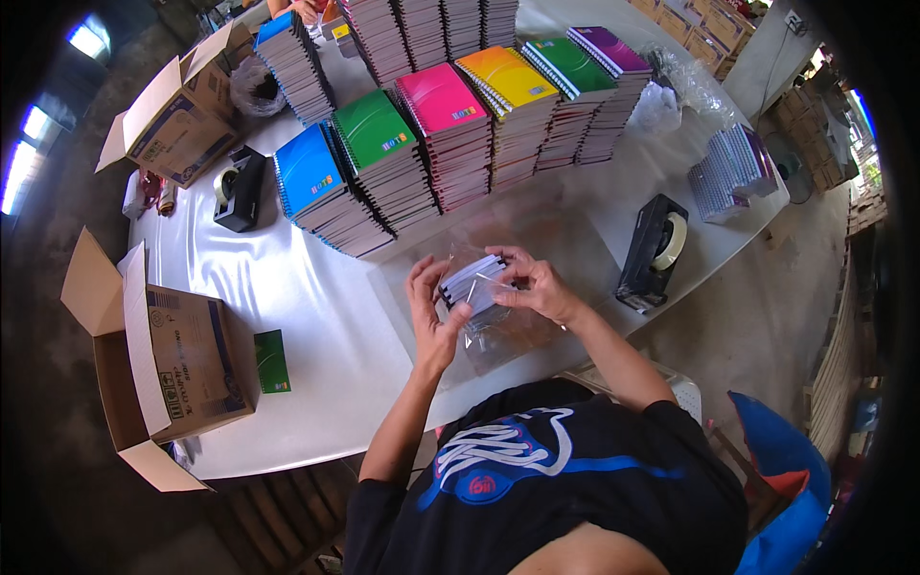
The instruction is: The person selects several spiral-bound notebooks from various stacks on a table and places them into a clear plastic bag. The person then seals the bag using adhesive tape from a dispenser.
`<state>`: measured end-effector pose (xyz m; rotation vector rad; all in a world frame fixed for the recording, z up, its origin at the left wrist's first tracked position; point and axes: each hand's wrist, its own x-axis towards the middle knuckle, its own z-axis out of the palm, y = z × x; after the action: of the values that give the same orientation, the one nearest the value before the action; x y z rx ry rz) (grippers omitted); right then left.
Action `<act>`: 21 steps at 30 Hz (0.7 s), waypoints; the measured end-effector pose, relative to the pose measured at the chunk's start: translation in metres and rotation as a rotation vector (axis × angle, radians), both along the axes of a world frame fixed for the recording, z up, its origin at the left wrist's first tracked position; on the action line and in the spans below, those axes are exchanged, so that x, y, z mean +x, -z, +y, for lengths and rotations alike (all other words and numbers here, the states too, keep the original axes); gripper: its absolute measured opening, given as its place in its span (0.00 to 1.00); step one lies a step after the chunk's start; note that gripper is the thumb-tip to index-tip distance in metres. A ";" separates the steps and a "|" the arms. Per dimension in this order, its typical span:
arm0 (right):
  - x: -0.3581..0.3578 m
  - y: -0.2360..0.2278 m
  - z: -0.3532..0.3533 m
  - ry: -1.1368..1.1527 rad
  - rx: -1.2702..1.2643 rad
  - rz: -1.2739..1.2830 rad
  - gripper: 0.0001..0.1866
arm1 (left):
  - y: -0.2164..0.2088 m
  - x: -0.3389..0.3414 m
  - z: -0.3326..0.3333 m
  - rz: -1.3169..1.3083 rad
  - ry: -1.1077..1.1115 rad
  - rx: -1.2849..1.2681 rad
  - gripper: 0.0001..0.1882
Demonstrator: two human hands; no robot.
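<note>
A small stack of notebooks [467, 278], white page edges up, stands in front of me on a sheet of clear plastic film [503, 355]. My left hand [431, 311] curls round the left side of the stack, thumb at its near edge. On the other side, my right hand [539, 290] bends its fingers over the stack's right end and pinches a fold of the film. Crinkled film covers part of the stack, so the exact finger contact is partly hidden. Beyond my hands rise tall piles of spiral notebooks, with blue [309, 172], green [374, 131], pink [443, 99] and yellow [508, 79] covers.
Black tape dispensers stand left [244, 187] and right [654, 251] of my hands. Open cardboard boxes [182, 359] line the left side, near a loose green notebook [272, 361]. Wrapped notebooks [728, 172] lie by the right table edge. Another person's hand [307, 11] shows at the far side.
</note>
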<state>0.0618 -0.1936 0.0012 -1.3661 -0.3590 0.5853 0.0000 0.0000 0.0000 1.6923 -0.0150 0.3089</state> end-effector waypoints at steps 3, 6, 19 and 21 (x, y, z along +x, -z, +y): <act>0.005 0.002 0.012 0.091 0.058 0.027 0.38 | -0.007 -0.003 -0.005 0.070 -0.004 0.031 0.44; 0.017 0.001 0.012 0.126 0.043 0.149 0.27 | -0.005 0.009 -0.013 0.273 -0.028 -0.049 0.31; 0.039 -0.014 0.014 -0.061 -0.221 -0.034 0.10 | -0.039 0.056 0.012 0.258 0.132 -0.389 0.14; 0.037 -0.026 0.016 -0.067 -0.301 -0.048 0.09 | -0.044 0.055 0.013 0.186 0.084 -0.234 0.17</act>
<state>0.0990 -0.1778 0.0268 -1.6638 -0.3667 0.6823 0.0550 0.0128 0.0439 1.4775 0.0844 0.0856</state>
